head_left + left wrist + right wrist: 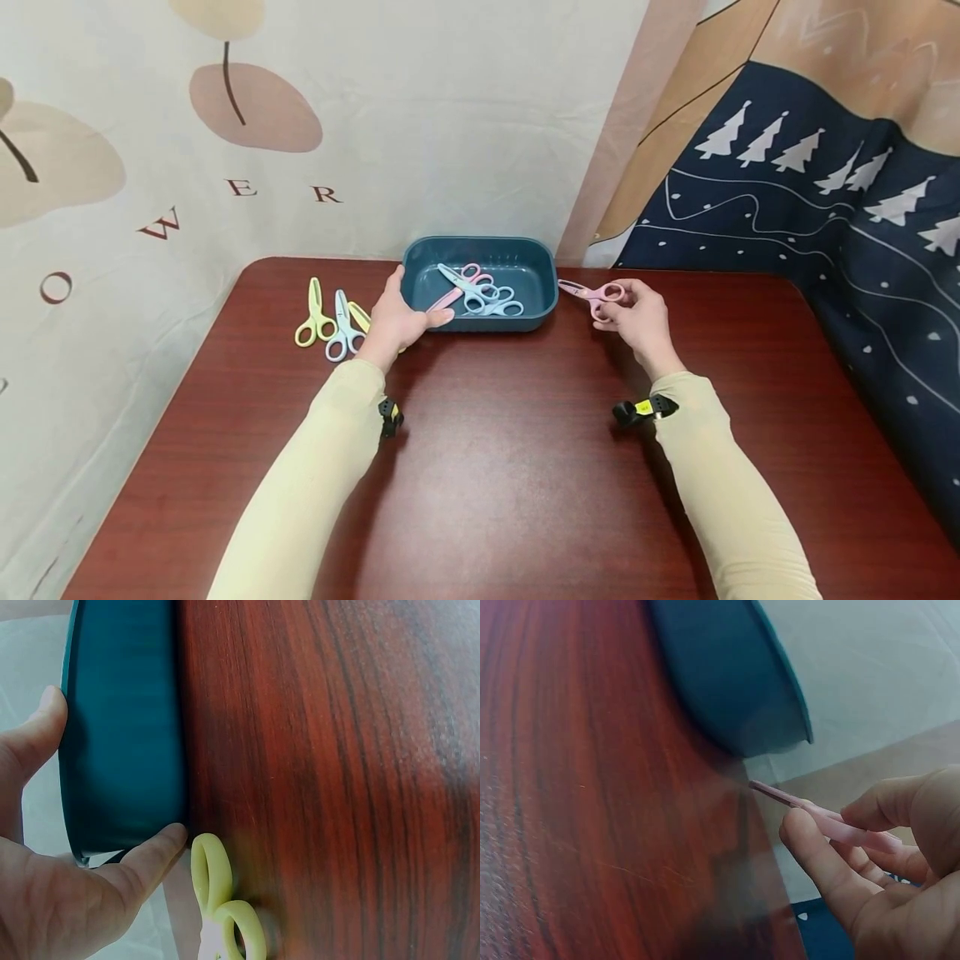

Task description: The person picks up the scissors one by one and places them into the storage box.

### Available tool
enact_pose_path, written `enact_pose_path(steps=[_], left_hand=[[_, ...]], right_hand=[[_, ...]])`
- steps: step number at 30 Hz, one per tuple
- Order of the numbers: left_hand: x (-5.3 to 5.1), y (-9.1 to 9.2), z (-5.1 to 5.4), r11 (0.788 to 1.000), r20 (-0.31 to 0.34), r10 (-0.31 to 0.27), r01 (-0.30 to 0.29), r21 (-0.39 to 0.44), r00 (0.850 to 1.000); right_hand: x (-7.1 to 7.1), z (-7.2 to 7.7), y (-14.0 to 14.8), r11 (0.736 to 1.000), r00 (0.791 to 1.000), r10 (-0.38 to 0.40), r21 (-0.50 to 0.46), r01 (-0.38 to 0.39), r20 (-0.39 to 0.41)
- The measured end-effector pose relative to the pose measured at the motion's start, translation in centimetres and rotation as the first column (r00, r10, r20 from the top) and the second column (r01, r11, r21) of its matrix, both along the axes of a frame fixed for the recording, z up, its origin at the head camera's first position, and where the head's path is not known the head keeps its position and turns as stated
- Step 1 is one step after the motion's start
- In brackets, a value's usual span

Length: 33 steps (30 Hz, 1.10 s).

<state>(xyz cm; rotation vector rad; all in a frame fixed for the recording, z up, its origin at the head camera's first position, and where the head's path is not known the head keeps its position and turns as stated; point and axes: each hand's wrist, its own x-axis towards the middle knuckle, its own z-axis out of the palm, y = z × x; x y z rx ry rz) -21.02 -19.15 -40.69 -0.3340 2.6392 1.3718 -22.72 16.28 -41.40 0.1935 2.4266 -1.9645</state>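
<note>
A dark teal bin [495, 323] holds pink and light blue scissors [465, 286] lying across each other. My left hand [397, 321] grips the bin's left end; in the left wrist view the thumb and a finger of my left hand [67, 892] lie against the bin's wall [124, 735]. Pink scissors [592, 293] are pinched by the handles in my right hand [641, 321], blades pointing left at the bin's right end. The right wrist view shows the pink scissors [847, 831] between thumb and fingers of my right hand [900, 877], beside the bin [727, 675].
Left of the bin on the brown table [510, 467] lie yellow scissors [314, 312], light blue scissors [343, 329] and another yellow pair [360, 317], partly behind my left hand. A printed cloth [450, 125] hangs behind the table.
</note>
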Motion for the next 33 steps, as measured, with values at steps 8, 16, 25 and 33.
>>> enact_pose_path(steps=[8, 16, 25, 33], left_hand=[[0.0, 0.1, 0.0, 1.0, 0.001, 0.001, -0.001, -0.005, 1.0], [0.0, 0.1, 0.1, 1.0, 0.006, 0.002, -0.002, -0.009, 1.0], [0.0, 0.0, 0.0, 1.0, 0.007, -0.001, 0.001, -0.006, 1.0], [0.0, 0.1, 0.0, 1.0, -0.005, 0.003, -0.003, -0.011, 1.0]], right_hand=[[0.4, 0.8, 1.0, 0.999, 1.0, 0.023, -0.031, -0.023, -0.014], [0.4, 1.3, 1.8, 0.996, 1.0, 0.012, -0.085, -0.013, -0.015], [0.6, 2.0, 2.5, 0.99, 0.999, 0.035, -0.135, -0.035, -0.006], [0.6, 2.5, 2.6, 0.967, 0.996, 0.061, -0.245, -0.074, -0.062]])
